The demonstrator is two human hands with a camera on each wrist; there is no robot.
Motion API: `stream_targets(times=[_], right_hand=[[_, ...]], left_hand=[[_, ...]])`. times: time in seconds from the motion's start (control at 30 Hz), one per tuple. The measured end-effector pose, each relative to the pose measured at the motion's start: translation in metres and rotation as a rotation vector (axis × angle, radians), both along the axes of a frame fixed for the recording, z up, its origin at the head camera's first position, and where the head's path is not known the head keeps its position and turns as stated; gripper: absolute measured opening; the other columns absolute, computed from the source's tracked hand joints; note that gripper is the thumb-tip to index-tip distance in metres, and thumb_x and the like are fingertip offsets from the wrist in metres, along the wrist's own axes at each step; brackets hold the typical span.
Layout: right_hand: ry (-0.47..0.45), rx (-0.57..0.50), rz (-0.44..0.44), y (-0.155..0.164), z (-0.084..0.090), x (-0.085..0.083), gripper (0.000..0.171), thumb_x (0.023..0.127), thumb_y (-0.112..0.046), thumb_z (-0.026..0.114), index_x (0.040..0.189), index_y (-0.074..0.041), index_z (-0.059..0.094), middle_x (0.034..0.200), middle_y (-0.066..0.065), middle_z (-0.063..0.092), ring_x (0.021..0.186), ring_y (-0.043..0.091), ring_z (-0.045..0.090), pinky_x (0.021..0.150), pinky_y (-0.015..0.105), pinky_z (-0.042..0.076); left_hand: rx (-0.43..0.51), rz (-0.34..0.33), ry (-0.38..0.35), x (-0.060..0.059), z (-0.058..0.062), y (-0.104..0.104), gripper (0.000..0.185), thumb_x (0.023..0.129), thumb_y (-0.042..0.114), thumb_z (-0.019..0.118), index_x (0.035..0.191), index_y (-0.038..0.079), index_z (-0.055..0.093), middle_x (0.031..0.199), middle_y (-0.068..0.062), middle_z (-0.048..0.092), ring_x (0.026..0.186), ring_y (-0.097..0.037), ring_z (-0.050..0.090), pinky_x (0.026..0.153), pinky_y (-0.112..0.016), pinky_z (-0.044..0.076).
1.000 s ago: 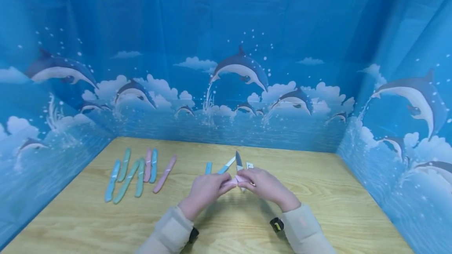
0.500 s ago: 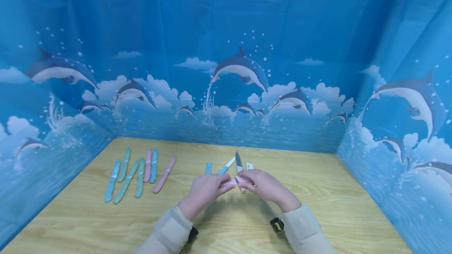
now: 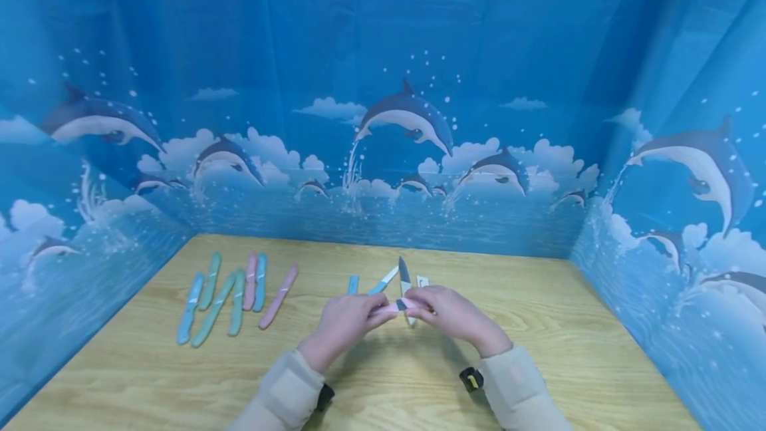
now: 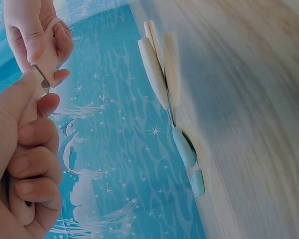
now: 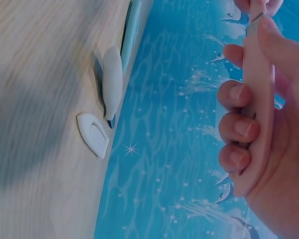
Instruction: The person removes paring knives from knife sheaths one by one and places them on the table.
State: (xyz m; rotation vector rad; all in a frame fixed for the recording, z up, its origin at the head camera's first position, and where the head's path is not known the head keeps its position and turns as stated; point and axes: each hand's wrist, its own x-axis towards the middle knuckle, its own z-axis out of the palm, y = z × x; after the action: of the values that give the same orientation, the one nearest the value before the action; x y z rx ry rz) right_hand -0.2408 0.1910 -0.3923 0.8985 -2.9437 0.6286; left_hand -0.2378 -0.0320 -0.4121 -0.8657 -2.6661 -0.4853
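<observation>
Holding a pink folding knife (image 3: 396,306) above the wooden surface (image 3: 538,351), the left hand (image 3: 344,324) curls round one end, the right hand (image 3: 449,314) round the other; light, stiff, probably slick plastic; best held by the handle, clear of the blade.

Light wooden table (image 3: 538,364) with knives and sheaths lying on it

Six sheathed knives (image 3: 236,294) in blue, green and pink lie at ten o'clock; toward twelve, a blue-handled knife (image 3: 383,281), a bare dark blade (image 3: 404,271), a small blue piece (image 3: 353,284) and a white cap (image 3: 422,281).
</observation>
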Motion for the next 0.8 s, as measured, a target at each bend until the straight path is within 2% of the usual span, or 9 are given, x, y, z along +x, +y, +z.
stream_targets(times=[0.33,0.57,0.8], right_hand=[[-0.017,-0.002,-0.019,0.002,0.0,0.001,0.033,0.097,-0.04,0.053,0.121,-0.02,0.062,0.106,-0.001,0.067,0.094,0.015,0.063,0.081,0.038,0.053],[-0.019,-0.022,-0.053,0.006,0.0,-0.002,0.035,0.096,-0.037,0.057,0.126,-0.018,0.062,0.119,0.007,0.066,0.108,0.025,0.063,0.091,0.047,0.051],[-0.003,-0.027,-0.055,0.012,0.002,-0.003,0.039,0.096,-0.042,0.056,0.123,-0.015,0.063,0.115,0.007,0.068,0.096,0.02,0.064,0.084,0.044,0.053]], left_hand=[[0.001,-0.01,-0.004,-0.001,0.0,-0.002,0.025,0.092,0.045,0.06,0.09,0.021,0.064,0.055,0.014,0.04,0.047,-0.001,0.033,0.044,-0.018,0.029],[0.017,-0.012,-0.021,-0.002,0.001,-0.006,0.025,0.093,0.044,0.059,0.09,0.02,0.066,0.058,0.013,0.048,0.049,-0.001,0.038,0.047,-0.019,0.033],[0.017,-0.001,-0.03,-0.003,0.002,-0.008,0.029,0.094,0.047,0.056,0.091,0.02,0.066,0.057,0.014,0.044,0.049,-0.001,0.038,0.048,-0.019,0.033]])
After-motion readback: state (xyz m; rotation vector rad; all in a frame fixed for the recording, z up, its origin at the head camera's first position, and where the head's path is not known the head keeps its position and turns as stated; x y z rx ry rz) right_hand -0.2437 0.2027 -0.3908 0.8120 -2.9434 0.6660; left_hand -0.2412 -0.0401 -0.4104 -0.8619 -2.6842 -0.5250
